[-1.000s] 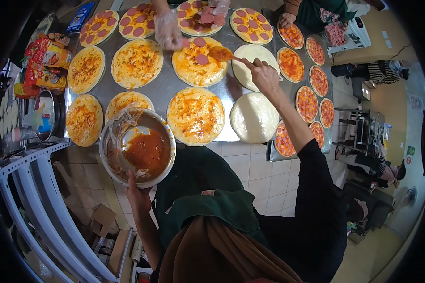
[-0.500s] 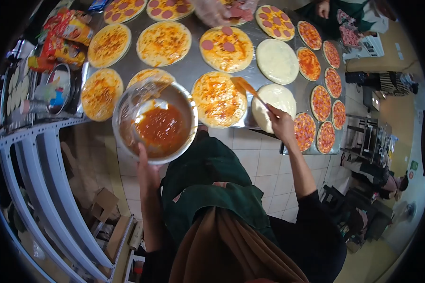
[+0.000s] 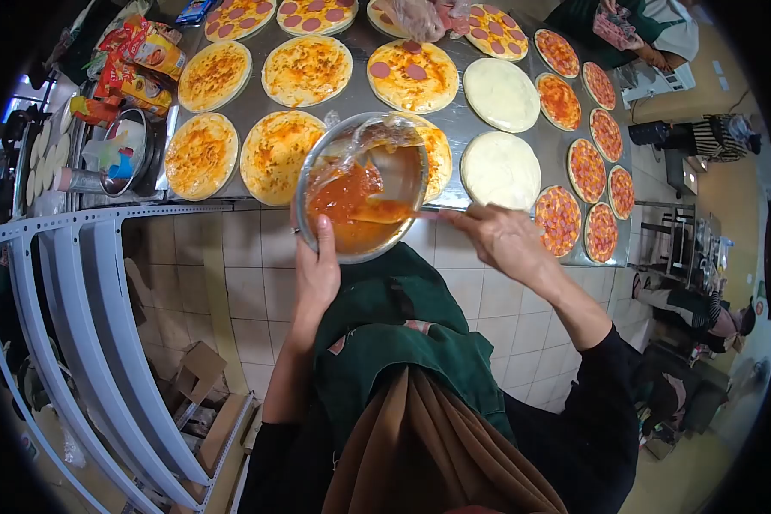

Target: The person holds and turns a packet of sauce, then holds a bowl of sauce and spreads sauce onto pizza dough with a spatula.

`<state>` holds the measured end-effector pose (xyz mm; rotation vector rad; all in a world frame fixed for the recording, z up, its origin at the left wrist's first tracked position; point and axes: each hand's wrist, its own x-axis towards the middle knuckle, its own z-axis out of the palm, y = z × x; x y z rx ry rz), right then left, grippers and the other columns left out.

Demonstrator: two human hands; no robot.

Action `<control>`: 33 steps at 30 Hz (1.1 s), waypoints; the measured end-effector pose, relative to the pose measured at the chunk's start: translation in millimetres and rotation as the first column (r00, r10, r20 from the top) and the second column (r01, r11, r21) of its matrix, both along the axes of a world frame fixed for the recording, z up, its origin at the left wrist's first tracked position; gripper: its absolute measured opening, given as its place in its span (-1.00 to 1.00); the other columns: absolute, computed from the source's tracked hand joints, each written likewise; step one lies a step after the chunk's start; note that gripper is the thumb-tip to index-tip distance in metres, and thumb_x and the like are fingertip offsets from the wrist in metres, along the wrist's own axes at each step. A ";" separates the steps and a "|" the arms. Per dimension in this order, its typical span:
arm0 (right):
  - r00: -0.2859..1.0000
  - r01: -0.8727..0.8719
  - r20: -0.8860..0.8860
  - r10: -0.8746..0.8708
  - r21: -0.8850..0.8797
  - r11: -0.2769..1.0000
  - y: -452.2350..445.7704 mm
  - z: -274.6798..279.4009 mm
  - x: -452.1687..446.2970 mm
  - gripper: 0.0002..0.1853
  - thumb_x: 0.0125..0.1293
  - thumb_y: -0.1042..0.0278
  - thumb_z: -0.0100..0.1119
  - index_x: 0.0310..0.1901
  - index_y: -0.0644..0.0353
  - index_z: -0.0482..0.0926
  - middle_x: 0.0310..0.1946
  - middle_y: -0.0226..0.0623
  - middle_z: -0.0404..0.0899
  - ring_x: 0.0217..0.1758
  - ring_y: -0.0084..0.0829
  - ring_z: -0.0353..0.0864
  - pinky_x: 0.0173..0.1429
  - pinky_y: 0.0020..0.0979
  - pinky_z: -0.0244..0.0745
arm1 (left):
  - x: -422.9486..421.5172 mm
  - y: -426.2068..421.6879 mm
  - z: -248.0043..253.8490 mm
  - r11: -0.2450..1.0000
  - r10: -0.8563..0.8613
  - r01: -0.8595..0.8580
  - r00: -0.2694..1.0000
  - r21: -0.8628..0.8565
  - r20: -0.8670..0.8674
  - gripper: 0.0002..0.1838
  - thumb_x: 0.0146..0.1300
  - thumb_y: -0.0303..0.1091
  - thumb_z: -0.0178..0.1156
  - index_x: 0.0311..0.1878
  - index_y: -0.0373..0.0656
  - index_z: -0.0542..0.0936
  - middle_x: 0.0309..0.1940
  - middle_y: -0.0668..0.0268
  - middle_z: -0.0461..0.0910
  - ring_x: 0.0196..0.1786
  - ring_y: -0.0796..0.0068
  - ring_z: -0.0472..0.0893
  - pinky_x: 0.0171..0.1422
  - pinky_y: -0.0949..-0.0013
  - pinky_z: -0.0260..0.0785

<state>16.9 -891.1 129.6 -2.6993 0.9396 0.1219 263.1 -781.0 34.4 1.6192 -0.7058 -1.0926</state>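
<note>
My left hand (image 3: 317, 270) grips the rim of a metal bowl (image 3: 420, 176), its thumb over the near edge. Red-orange sauce (image 3: 343, 190) and a crumpled clear plastic film (image 3: 385, 130) are inside the tilted bowl. Closed around the handle of a spatula (image 3: 384, 212), my right hand (image 3: 510, 244) holds its sauce-coated blade in the bowl. Behind the bowl, a sauced pizza base (image 3: 439, 163) is partly hidden. Two pale bases (image 3: 501, 170) without sauce lie to the right, and another sauced base (image 3: 274, 156) lies to the left.
More pizzas, some with round sausage slices (image 3: 414, 73), cover the metal table (image 3: 441, 128). A co-worker's gloved hand (image 3: 420, 19) is at the far side. Smaller topped pizzas (image 3: 588, 171) lie right. Sauce pouches (image 3: 141, 90) and a metal basin (image 3: 150, 163) stand left, above a grey rack (image 3: 103, 283).
The spatula has gone from above the right-hand pale base into the bowl. My left hand has brought the bowl rightward, in front of a sauced base. The view has shifted slightly.
</note>
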 end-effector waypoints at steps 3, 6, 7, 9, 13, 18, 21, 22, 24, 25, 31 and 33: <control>0.988 0.008 0.143 -0.052 0.297 0.955 11.7 -28.5 -18.4 -0.68 0.19 0.43 0.05 0.01 0.10 0.56 -0.54 -0.23 0.53 -0.50 -0.22 0.54 -0.37 -0.23 0.46 | -16.8 -7.6 -19.1 0.997 0.017 -0.010 0.996 -0.077 0.088 -0.43 0.41 -0.01 -0.14 0.26 -0.30 0.21 0.09 0.12 0.39 0.02 0.41 0.50 -0.09 0.42 0.48; 0.934 0.058 0.188 -0.305 0.760 0.647 13.9 -49.6 -38.4 -0.75 0.34 0.31 0.06 -0.04 0.18 0.60 -0.67 -0.30 0.48 -0.77 -0.46 0.30 -0.59 -0.37 0.28 | -34.9 -17.4 -24.0 0.992 -0.027 0.039 0.995 -0.120 0.099 -0.44 0.42 -0.01 -0.16 0.26 -0.29 0.19 0.09 0.09 0.40 0.01 0.36 0.53 -0.12 0.37 0.52; 0.907 0.094 0.108 -0.407 0.890 0.446 9.5 -50.7 -45.1 -0.75 0.35 0.29 0.05 -0.04 0.19 0.60 -0.67 -0.35 0.46 -0.78 -0.54 0.25 -0.63 -0.43 0.20 | -39.3 -19.5 -22.6 0.998 -0.031 0.028 0.998 -0.053 -0.061 -0.44 0.42 -0.03 -0.15 0.27 -0.28 0.16 0.10 0.07 0.38 0.04 0.33 0.52 -0.08 0.34 0.52; 0.836 0.114 -0.107 -0.539 0.993 -0.020 -1.7 -51.6 -61.5 -0.73 0.37 0.25 0.03 -0.04 0.20 0.60 -0.66 -0.45 0.42 -0.78 -0.70 0.14 -0.71 -0.55 0.05 | -49.3 -26.6 -10.9 0.996 -0.010 0.043 0.929 0.081 -0.371 -0.43 0.41 -0.05 -0.14 0.30 -0.27 0.10 0.12 0.03 0.34 0.09 0.26 0.49 0.00 0.29 0.53; 0.782 -0.029 -0.119 -0.612 0.973 -0.227 -14.2 -72.6 -100.0 -0.68 0.37 0.21 0.04 0.01 0.23 0.56 -0.61 -0.48 0.40 -0.79 -0.80 0.08 -0.73 -0.66 -0.09 | -74.5 -55.0 -0.2 0.995 -0.022 0.065 0.890 0.079 -0.456 -0.39 0.39 0.01 -0.12 0.29 -0.26 0.11 0.13 0.06 0.33 0.07 0.24 0.51 -0.12 0.22 0.60; 0.722 -0.109 -0.071 -0.689 0.970 -0.215 -50.3 -69.0 -155.9 -0.68 0.39 0.25 0.00 0.03 0.28 0.52 -0.66 -0.44 0.34 -0.82 -0.79 0.07 -0.75 -0.67 -0.10 | -117.8 -95.0 -2.9 0.989 0.003 0.079 0.840 0.127 -0.543 -0.34 0.39 0.07 -0.18 0.32 -0.29 0.08 0.17 0.04 0.37 0.09 0.16 0.53 0.00 0.12 0.55; 0.668 -0.101 -0.051 -0.742 0.982 -0.158 -81.0 -62.1 -191.5 -0.66 0.39 0.22 -0.01 0.03 0.30 0.51 -0.67 -0.45 0.33 -0.82 -0.79 0.07 -0.75 -0.69 -0.09 | -140.0 -115.0 -15.8 0.984 -0.030 0.129 0.797 0.121 -0.603 -0.35 0.38 0.09 -0.17 0.33 -0.20 0.07 0.19 0.05 0.33 0.15 0.19 0.48 -0.01 0.12 0.56; 0.642 -0.079 -0.064 -0.764 0.986 -0.148 -92.7 -61.3 -203.2 -0.67 0.39 0.20 -0.01 0.02 0.27 0.52 -0.69 -0.48 0.34 -0.84 -0.78 0.08 -0.76 -0.69 -0.07 | -147.4 -120.1 -19.6 0.984 -0.019 0.126 0.782 0.128 -0.623 -0.35 0.38 0.09 -0.16 0.33 -0.19 0.07 0.21 0.05 0.30 0.16 0.18 0.47 0.03 0.07 0.53; 0.613 -0.090 0.000 -0.790 0.993 -0.070 -122.3 -64.8 -226.9 -0.67 0.39 0.20 -0.01 0.01 0.26 0.52 -0.69 -0.50 0.34 -0.84 -0.77 0.10 -0.77 -0.69 -0.06 | -162.6 -126.2 -23.6 0.987 0.048 0.057 0.790 0.152 -0.612 -0.35 0.38 0.09 -0.15 0.33 -0.19 0.06 0.23 0.05 0.28 0.17 0.16 0.46 0.06 0.02 0.50; 0.599 -0.095 0.032 -0.800 0.995 -0.032 -137.8 -67.8 -236.4 -0.67 0.39 0.20 -0.01 0.01 0.25 0.51 -0.69 -0.51 0.34 -0.84 -0.76 0.11 -0.77 -0.69 -0.06 | -169.2 -127.4 -24.3 0.986 0.083 0.021 0.792 0.164 -0.605 -0.35 0.38 0.09 -0.14 0.34 -0.18 0.06 0.23 0.05 0.27 0.18 0.16 0.46 0.08 0.00 0.48; 0.591 0.255 0.330 -0.736 0.789 0.559 -235.0 -134.3 -254.2 -0.69 0.37 0.24 -0.01 0.06 0.15 0.52 -0.65 -0.47 0.41 -0.70 -0.63 0.37 -0.67 -0.54 0.23 | -176.1 -105.1 -40.2 0.956 0.267 -0.154 0.806 0.249 -0.529 -0.39 0.37 0.00 -0.06 0.32 -0.18 0.11 0.16 0.08 0.37 0.07 0.19 0.54 -0.06 0.11 0.56; 0.703 0.413 0.432 -0.565 0.398 0.819 -242.9 -168.4 -247.4 -0.69 0.33 0.27 0.02 0.08 0.09 0.52 -0.62 -0.39 0.44 -0.62 -0.47 0.48 -0.59 -0.40 0.36 | -176.3 -94.4 -34.6 0.940 0.321 -0.204 0.804 0.275 -0.501 -0.40 0.37 -0.01 -0.05 0.32 -0.17 0.13 0.13 0.09 0.40 0.03 0.20 0.56 -0.11 0.15 0.58</control>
